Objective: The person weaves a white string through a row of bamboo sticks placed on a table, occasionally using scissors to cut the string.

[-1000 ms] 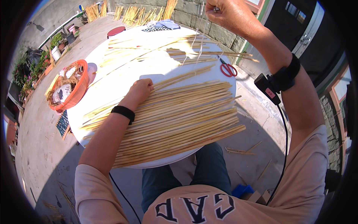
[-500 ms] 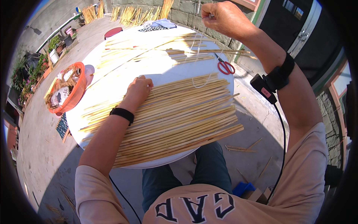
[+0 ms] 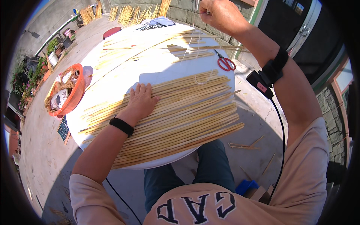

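Observation:
My left hand point(image 3: 141, 100) lies flat, fingers stretched out, on the far left part of a mat-like row of pale yellow plant stalks point(image 3: 180, 116). The stalks lie side by side across the near half of a white round table point(image 3: 123, 71). My right hand point(image 3: 221, 15) is raised high beyond the table's far right, its fingers pinched on a white thread. From it the thread point(image 3: 198, 45) hangs down, and a loop rests on the stalks' far right end. Whether a needle is in the pinch is too small to tell.
Red-handled scissors point(image 3: 225, 63) lie at the table's right edge. Loose stalks point(image 3: 131, 50) and a folded blue cloth point(image 3: 159, 22) occupy its far half. An orange basin point(image 3: 77, 93) holding fibre and packages stands left of it. More stalks lean on the far wall.
My left hand has gone from curled fingers at the stalks' far edge to lying flat on them. My right hand has shifted slightly left and up, the thread moving with it.

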Motion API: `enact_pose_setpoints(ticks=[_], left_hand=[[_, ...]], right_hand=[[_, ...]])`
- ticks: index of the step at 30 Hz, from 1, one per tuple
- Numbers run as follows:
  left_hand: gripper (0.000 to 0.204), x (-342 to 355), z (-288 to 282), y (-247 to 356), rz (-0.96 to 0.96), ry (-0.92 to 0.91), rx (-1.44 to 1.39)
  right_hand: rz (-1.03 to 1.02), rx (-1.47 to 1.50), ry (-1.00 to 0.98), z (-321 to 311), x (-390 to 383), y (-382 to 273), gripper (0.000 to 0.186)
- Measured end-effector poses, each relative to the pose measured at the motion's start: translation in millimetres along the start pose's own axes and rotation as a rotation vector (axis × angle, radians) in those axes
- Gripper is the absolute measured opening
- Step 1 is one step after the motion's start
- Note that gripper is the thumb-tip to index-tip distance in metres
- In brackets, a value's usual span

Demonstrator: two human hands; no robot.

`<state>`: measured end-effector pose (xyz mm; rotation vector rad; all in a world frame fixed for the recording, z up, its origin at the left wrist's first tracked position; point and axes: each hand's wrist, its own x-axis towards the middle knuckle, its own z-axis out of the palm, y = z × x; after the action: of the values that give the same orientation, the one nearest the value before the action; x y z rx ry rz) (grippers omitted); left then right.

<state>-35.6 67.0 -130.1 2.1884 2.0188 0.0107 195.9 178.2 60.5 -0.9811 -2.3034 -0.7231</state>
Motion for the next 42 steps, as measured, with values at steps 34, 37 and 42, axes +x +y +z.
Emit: enact_pose_setpoints(ticks=[34, 37, 42], left_hand=[[0.067, -6, 34, 10, 0.044, 0.279, -0.047], [0.067, -8, 36, 10, 0.028, 0.311, -0.048], [0.066, -9, 38, 7, 0.044, 0.325, -0.074]], right_hand=[[0.147, 0.033, 0.239, 36, 94, -7, 0.014], [0.134, 0.039, 0.260, 45, 98, -7, 0.014], [0.127, 0.050, 0.277, 58, 107, -16, 0.014]])
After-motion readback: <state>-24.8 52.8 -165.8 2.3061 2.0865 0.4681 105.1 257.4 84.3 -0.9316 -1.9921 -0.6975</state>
